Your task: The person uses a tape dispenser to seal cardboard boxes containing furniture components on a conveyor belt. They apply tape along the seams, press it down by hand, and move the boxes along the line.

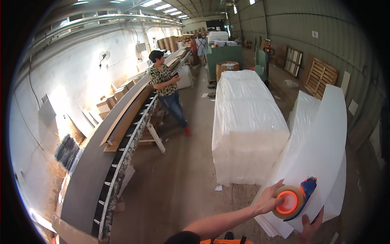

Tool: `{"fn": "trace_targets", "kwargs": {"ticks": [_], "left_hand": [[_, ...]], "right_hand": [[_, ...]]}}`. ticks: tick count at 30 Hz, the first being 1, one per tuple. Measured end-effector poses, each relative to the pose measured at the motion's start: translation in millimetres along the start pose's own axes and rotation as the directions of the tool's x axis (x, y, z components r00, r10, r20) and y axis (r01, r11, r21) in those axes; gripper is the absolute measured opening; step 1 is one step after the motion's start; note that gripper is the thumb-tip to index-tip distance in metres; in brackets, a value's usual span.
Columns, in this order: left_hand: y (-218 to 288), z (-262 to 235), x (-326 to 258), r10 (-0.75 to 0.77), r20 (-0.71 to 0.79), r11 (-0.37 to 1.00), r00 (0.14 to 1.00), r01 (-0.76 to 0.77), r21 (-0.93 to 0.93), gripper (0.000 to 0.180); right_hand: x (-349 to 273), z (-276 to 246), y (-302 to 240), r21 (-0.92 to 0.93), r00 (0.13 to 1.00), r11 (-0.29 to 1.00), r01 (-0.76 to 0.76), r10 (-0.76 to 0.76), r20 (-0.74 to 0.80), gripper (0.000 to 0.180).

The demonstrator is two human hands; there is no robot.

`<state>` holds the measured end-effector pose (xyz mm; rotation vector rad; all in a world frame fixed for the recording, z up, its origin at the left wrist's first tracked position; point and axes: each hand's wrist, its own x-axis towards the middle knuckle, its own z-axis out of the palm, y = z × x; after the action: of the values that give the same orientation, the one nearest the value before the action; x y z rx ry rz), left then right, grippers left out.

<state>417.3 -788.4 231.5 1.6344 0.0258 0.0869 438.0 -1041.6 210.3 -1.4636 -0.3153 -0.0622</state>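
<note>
My left hand (267, 200) closes on a tape dispenser, its thumb at the orange hub of a tan tape roll. The dispenser (307, 188) has a blue frame with orange parts and lies over a stack of white sheets (310, 160), which look like foam. At the near edge of this stack is my right hand (311, 228), just below the dispenser. Its thumb and a finger are spread apart against the white sheet, with no tool between them. The rest of that hand is partly hidden at the bottom.
A large plastic-wrapped white stack (251, 122) stands ahead. Along the left runs a long conveyor (128, 162) with flat brown cardboard (130, 118) on it. A person (164, 83) in a black cap stands beside it. Wooden pallets (321, 77) lean against the right wall.
</note>
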Motion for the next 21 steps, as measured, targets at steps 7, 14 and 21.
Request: {"fn": "trace_targets", "kwargs": {"ticks": [7,14,21], "left_hand": [[-13.2,-74.4,-20.3,0.246,-0.014,0.955,0.969,-0.245,-0.166,0.081],[-52.1,-242.2,-98.9,0.122,-0.009,0.833,0.993,-0.107,-0.543,0.070],[-104.2,-388.5,-182.4,-0.149,-0.237,0.812,0.960,-0.018,-0.583,0.046]], "right_hand": [[0.8,49.6,-2.7,-0.173,0.987,0.972,0.159,-0.161,0.004,0.086],[-10.7,184.3,-25.6,-0.329,0.926,0.892,0.311,-0.363,-0.108,0.063],[18.4,364.9,18.2,-0.031,0.936,0.951,0.307,-0.307,-0.174,0.079]]}}
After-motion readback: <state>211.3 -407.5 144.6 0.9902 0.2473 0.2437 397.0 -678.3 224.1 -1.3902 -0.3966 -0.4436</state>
